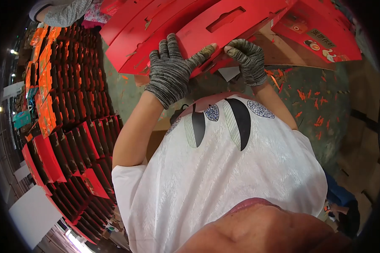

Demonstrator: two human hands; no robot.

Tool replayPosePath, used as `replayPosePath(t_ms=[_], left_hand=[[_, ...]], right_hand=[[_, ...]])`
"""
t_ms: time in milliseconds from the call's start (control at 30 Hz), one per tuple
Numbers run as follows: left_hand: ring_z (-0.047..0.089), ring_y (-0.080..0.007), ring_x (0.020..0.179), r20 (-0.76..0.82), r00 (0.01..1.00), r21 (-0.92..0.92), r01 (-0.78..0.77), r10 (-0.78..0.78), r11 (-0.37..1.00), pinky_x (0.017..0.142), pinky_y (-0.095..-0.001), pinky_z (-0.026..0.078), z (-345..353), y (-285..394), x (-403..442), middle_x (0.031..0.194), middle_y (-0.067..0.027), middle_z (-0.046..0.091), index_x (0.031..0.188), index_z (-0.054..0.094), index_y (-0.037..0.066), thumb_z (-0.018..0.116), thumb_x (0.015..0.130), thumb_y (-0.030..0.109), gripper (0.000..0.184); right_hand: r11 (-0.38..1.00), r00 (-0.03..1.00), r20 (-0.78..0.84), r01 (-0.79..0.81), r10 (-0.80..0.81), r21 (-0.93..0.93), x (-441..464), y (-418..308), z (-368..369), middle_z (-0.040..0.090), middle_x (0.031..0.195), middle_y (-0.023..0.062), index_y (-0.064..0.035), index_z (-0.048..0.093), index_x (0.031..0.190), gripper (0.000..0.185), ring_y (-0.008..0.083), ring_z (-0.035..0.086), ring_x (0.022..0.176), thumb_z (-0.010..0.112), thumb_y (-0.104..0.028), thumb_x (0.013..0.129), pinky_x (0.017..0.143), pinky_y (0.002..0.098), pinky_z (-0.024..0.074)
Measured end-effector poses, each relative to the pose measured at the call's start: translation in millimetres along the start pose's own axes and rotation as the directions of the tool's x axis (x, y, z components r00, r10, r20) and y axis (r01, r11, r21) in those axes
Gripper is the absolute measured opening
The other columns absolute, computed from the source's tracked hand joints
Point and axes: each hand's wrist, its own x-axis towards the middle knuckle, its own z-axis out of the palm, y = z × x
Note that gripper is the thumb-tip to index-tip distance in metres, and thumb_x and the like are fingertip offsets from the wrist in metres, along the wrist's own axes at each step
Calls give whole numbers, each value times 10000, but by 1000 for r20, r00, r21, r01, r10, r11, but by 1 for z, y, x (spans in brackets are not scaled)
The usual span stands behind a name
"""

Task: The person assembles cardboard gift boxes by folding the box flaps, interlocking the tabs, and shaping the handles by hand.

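Note:
My left hand (pixel 171 74), in a grey striped glove, lies against the lower edge of a red cardboard box piece (pixel 198 36) with a cut-out handle slot. Its fingers are spread on the red surface, and the thumb points right along the edge. Just to the right, my right hand (pixel 248 61), gloved alike, is closed, thumb and fingertips pinched together by the same edge. What is between those fingertips is too small to make out. More red pieces lie stacked behind and to the left.
A printed red box (pixel 316 36) stands at the upper right, beside brown cardboard (pixel 283 50). Orange scraps (pixel 318 121) litter the green floor. Tall rows of red and orange cartons (pixel 71 97) fill the left. Another person's grey sleeve (pixel 67 14) shows top left; a person (pixel 346 211) is lower right.

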Motion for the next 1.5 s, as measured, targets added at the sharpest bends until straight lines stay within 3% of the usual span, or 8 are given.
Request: replayPosePath(t_ms=[500, 667, 1200, 1300, 1333, 1400, 1433, 1500], left_hand=[[315, -468, 1264, -1, 1000, -95, -16, 16, 995, 966, -579, 301, 7, -27, 10, 1372, -337, 287, 1414, 287, 395, 576, 828, 495, 661], [358, -477, 1198, -55, 997, -126, -62, 55, 990, 906, -606, 349, 16, -33, 13, 1353, -317, 277, 1390, 219, 509, 553, 834, 499, 649], [295, -464, 1269, -49, 994, -67, 99, -102, 993, 957, -600, 272, 13, -12, 10, 1417, -275, 239, 1376, 234, 536, 643, 783, 413, 731], [296, -467, 1271, -65, 992, -66, 104, -109, 992, 966, -611, 249, 14, -7, 9, 1419, -283, 240, 1372, 248, 536, 578, 833, 372, 653], [302, -468, 1267, -76, 991, -48, 105, -109, 993, 969, -615, 239, 14, -4, 9, 1419, -287, 240, 1370, 255, 535, 538, 859, 354, 612], [302, -470, 1266, -95, 990, -34, 104, -106, 994, 968, -625, 231, 17, 0, 7, 1419, -291, 241, 1370, 254, 536, 505, 874, 350, 586], [302, -473, 1265, -108, 989, -13, 104, -105, 994, 968, -636, 223, 19, 1, 7, 1418, -294, 243, 1370, 253, 538, 472, 889, 347, 562], [303, -477, 1262, -94, 991, -26, 97, -99, 995, 968, -648, 213, 18, 0, 7, 1419, -295, 240, 1370, 250, 539, 454, 897, 354, 548]], right_hand=[[937, 993, 122, 50, -8, -346, 26, 0, 17, 621, 791, 30, -29, 562, 836, 121, 84, 569, 724, 667, -73, 795, 660, 253, 478], [913, 996, 79, -16, 53, -408, 30, 5, 21, 595, 745, 46, -21, 547, 819, 132, 88, 549, 691, 664, -75, 788, 648, 258, 481], [945, 994, 94, 77, -49, -317, 15, -5, 27, 569, 754, 12, -50, 549, 795, 250, 92, 539, 716, 736, -216, 783, 694, 243, 453], [987, 995, 97, -9, -6, 161, 22, 25, 2, 639, 750, 54, -47, 622, 847, 155, 135, 612, 685, 684, -187, 821, 664, 254, 487], [988, 995, 96, -12, -3, 152, 30, 20, -11, 639, 750, 54, -47, 622, 847, 155, 135, 612, 685, 684, -187, 821, 664, 254, 487], [875, 850, 223, -483, 476, -27, 46, 3, -25, 636, 668, 73, -32, 633, 905, 247, 177, 625, 581, 645, -273, 853, 615, 281, 509], [943, 940, 312, -27, 137, -332, 40, -3, -13, 611, 594, 76, -21, 623, 929, 372, 207, 624, 517, 626, -385, 852, 593, 297, 536], [887, 880, 230, -335, 415, -318, 46, -18, -3, 619, 617, 82, -19, 620, 964, 394, 205, 637, 548, 626, -395, 848, 612, 300, 548]])
